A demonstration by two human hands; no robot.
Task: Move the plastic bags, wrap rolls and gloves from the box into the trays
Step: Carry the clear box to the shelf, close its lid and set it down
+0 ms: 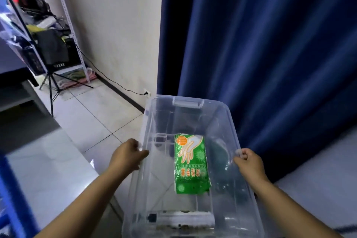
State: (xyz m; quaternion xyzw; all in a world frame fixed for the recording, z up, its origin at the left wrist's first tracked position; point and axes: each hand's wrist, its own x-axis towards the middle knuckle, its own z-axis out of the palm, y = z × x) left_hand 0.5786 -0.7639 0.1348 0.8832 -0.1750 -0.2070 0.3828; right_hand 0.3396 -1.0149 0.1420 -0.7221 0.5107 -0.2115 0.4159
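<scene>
A clear plastic box (188, 103) fills the lower middle of the head view, held above the tiled floor. My left hand (126, 155) grips its left rim and my right hand (249, 161) grips its right rim, fingers curled over the edge. Inside, a green pack of disposable gloves (190, 164) with a printed white hand lies flat on the bottom. I see no wrap rolls, bags or trays.
A dark blue curtain (270, 44) hangs behind and right of the box. A white wall with a socket (146, 92) and cable stands beside it. At left are a grey table (48, 160), a tripod (51, 91) and a metal shelf (63, 15) with clutter.
</scene>
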